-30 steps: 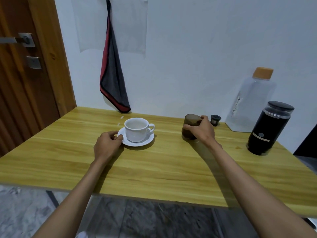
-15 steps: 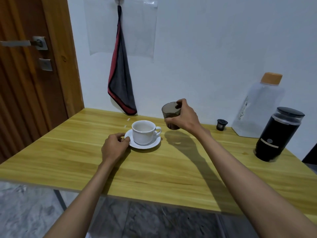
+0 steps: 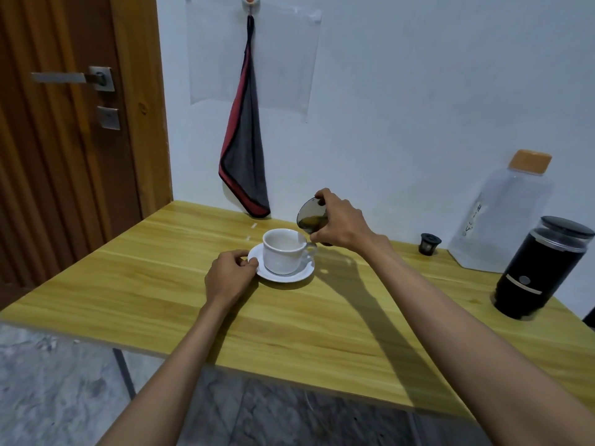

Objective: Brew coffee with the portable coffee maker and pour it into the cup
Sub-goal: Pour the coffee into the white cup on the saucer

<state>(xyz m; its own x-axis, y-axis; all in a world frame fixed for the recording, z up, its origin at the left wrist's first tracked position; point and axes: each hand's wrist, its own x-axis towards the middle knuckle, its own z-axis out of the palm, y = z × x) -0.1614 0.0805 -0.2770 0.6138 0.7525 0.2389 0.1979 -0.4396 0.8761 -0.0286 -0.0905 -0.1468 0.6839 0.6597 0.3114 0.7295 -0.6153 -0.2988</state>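
Aloft, smoky translucent tumbler [image 3: 309,217] aslant over glossy white cup [image 3: 281,256] on round saucer [image 3: 289,277].

1 cup [image 3: 283,252], 1 saucer [image 3: 289,275] under it. 2 hands: left hand [image 3: 227,276], right hand [image 3: 341,228]. Rt of cup: 1 tinted glass [image 3: 308,217], 1 pod [image 3: 428,243], 1 bottle [image 3: 502,217], 1 coffee maker [image 3: 541,272]. Behind: 1 cloth [image 3: 248,175].

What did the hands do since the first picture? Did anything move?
The right hand lifted the dark glass off the table, carried it left to just above the white cup and tipped it toward the cup, gripping it the whole time. The left hand kept holding the saucer rim. Cup, saucer, coffee maker and bottle stayed put.
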